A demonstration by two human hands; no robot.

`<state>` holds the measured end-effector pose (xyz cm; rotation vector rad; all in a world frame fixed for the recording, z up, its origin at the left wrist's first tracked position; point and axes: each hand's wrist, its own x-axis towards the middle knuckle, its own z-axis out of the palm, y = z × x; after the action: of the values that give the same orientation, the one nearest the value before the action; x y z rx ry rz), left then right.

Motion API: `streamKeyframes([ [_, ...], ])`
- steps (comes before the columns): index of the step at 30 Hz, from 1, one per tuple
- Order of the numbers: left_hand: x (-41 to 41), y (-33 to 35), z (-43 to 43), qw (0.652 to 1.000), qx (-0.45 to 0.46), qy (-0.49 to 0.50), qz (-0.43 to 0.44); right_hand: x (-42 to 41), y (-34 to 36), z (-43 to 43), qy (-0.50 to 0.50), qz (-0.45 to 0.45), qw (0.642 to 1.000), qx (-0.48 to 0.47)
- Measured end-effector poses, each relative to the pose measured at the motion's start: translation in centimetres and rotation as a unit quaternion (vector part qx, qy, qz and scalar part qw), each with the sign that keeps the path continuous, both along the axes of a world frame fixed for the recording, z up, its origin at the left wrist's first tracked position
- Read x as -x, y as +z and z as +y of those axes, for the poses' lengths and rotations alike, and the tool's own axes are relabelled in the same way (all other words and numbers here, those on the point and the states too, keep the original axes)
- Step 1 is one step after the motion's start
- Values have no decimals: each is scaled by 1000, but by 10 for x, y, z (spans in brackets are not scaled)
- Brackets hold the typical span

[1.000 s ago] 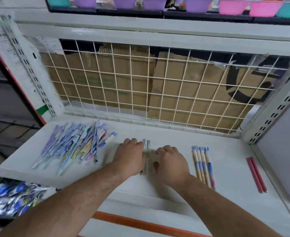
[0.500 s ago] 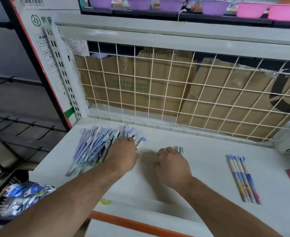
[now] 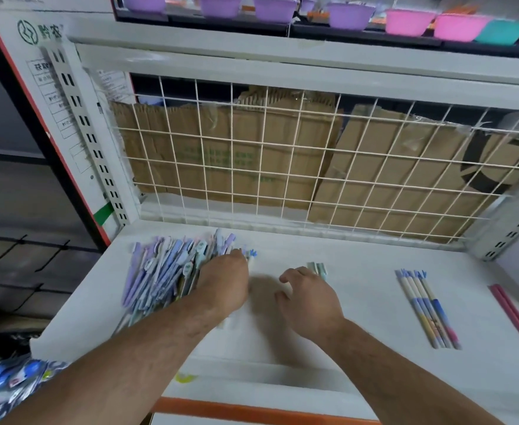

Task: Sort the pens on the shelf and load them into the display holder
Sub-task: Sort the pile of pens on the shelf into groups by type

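Observation:
A big loose heap of purple, blue and mint pens (image 3: 163,271) lies on the left of the white shelf (image 3: 359,302). My left hand (image 3: 224,283) rests on the heap's right edge, its fingers hidden among the pens. My right hand (image 3: 308,297) hovers at the shelf's middle with loosely curled fingers, holding nothing, just in front of a few mint pens (image 3: 318,266). A row of blue-topped patterned pens (image 3: 426,308) lies to the right. Two pink pens (image 3: 514,314) lie at the far right. No display holder is in view.
A white wire grid (image 3: 282,167) backed by cardboard closes the shelf's rear. Slotted uprights stand at both sides. Coloured bowls (image 3: 405,21) line the shelf above. A bag of packaged goods (image 3: 9,381) sits low at the left, below the shelf's front edge.
My left hand left the mint pens at the middle and went left onto the heap. My right hand lifted slightly and loosened. The camera swung left and up.

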<state>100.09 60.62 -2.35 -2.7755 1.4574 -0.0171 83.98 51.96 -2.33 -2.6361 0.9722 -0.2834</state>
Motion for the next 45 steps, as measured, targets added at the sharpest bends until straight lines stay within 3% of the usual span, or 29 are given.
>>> streamKeyframes([
  [3,0,4,-3,998,-52,1,23,2,-2,1,-1,5,1000,-7],
  [10,9,5,-7,997,-49,15,66,7,-1,2,-3,11,1000,-26],
  [33,19,11,-3,987,-145,52,38,31,1,0,-7,5,999,-52],
  [39,20,10,-2,983,-179,20,17,32,2,0,0,7,999,-50],
  [45,23,10,4,990,-135,-8,39,35,1,2,8,10,999,-43],
])
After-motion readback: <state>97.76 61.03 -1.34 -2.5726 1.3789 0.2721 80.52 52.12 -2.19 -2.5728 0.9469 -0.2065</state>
